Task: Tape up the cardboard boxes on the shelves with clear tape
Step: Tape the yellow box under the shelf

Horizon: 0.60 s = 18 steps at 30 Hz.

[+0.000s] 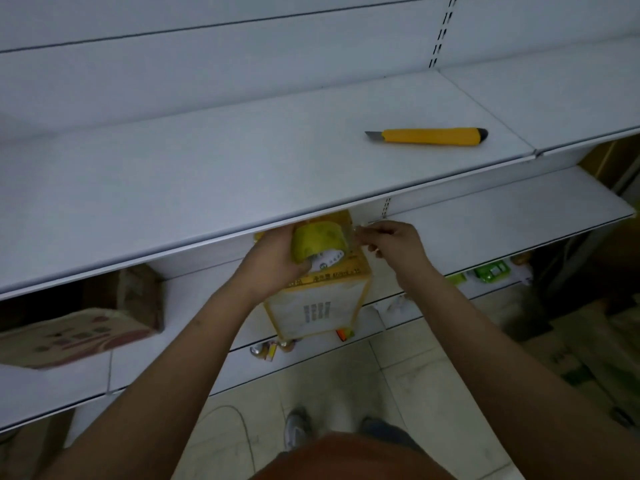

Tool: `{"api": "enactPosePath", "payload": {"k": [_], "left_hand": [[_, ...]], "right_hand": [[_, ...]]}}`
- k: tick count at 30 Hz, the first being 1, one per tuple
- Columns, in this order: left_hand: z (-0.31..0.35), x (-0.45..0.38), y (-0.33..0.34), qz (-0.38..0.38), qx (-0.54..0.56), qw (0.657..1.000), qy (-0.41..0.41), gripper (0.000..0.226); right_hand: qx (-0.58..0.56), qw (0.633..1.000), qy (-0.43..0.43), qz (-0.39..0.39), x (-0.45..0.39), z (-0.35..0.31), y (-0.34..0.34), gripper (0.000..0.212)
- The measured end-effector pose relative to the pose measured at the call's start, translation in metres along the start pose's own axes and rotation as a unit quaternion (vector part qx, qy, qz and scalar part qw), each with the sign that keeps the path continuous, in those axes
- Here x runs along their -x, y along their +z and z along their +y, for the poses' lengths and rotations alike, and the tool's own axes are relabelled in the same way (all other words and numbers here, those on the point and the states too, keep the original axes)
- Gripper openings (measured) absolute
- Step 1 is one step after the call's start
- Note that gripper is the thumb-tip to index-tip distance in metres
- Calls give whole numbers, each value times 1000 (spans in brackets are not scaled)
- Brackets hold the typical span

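Head cam: my left hand [277, 258] grips the tape roll [317, 242], just under the front lip of the upper shelf [242, 161]. My right hand [394, 242] sits right of the roll, fingers pinching the pulled-out clear tape end [356, 230]. Both hands hover over a yellow-edged cardboard box [317, 306] standing on the shelf below. Yellow utility knife [429, 136] lies on top of the upper shelf, well right of the roll. Another brown box [69, 336] sits below that shelf, far left, blurred.
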<state>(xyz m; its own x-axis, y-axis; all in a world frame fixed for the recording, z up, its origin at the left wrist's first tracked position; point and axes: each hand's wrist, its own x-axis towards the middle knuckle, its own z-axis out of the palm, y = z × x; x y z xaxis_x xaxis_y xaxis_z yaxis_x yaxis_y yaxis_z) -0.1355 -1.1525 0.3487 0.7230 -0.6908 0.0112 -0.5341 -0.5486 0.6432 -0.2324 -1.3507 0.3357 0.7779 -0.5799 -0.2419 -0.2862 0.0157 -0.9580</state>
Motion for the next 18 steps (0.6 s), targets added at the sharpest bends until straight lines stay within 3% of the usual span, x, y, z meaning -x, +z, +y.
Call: {"api": "enactPosePath", "payload": {"k": [2, 6, 13, 18], "left_hand": [[-14, -5, 12, 45, -1, 999, -7, 46], [-33, -8, 33, 23, -26, 999, -23, 68], [-13, 11, 30, 87, -93, 990, -60, 67], [-5, 28, 35, 137, -132, 977, -98, 79]], "right_hand": [[-16, 1000, 11, 11, -8, 7, 2, 13], [-12, 998, 32, 46, -19, 21, 3, 12], [112, 993, -43, -1, -17, 26, 5, 3], [91, 994, -57, 17, -9, 33, 12, 13]]}}
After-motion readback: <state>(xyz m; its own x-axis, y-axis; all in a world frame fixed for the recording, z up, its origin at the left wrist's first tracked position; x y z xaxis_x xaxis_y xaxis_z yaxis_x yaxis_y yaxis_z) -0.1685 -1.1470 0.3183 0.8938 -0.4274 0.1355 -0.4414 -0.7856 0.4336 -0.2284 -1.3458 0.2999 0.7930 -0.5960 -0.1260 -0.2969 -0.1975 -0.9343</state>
